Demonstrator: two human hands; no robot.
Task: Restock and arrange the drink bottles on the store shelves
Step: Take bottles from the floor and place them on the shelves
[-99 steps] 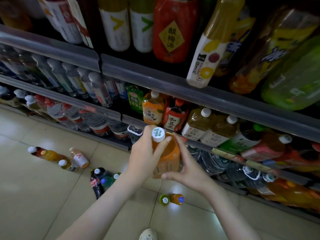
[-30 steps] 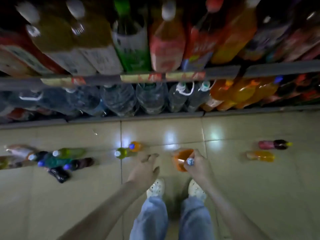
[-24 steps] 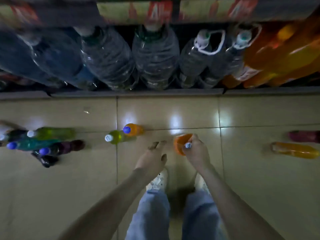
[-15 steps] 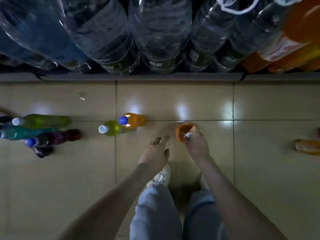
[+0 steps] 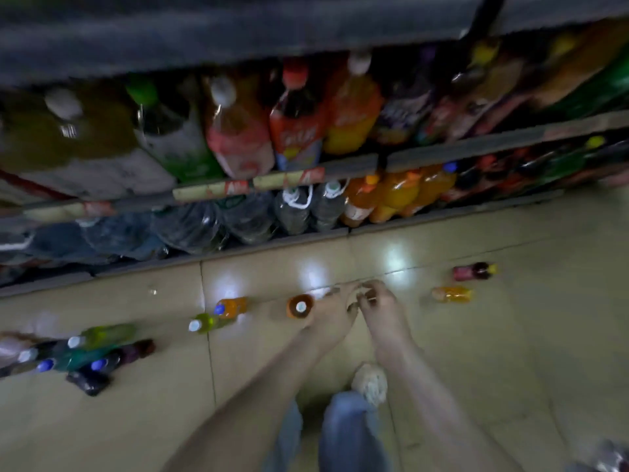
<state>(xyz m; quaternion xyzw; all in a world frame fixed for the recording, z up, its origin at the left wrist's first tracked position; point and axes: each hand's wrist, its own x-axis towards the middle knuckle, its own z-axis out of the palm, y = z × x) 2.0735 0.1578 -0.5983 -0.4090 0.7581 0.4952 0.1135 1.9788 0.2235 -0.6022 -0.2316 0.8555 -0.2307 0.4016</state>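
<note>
A small orange bottle (image 5: 299,306) with a white cap stands upright on the tiled floor, seen from above. My left hand (image 5: 335,313) hangs just to its right, fingers loosely extended and holding nothing. My right hand (image 5: 379,303) is close beside the left, fingers loosely curled and empty, away from the bottle. The shelves (image 5: 360,166) ahead hold large drink bottles, with water jugs (image 5: 245,219) and orange soda bottles (image 5: 401,195) on the lowest level. The frame is blurred.
More bottles lie on the floor: an orange one (image 5: 231,307) and a yellow-green one (image 5: 204,323) to the left, a cluster (image 5: 85,352) at far left, a dark red one (image 5: 474,271) and an orange one (image 5: 452,294) to the right. My shoe (image 5: 370,383) is below my hands.
My right hand has let go of the orange bottle, which now stands on the floor to the left of both hands. The view has lifted and swung, showing the shelves again.
</note>
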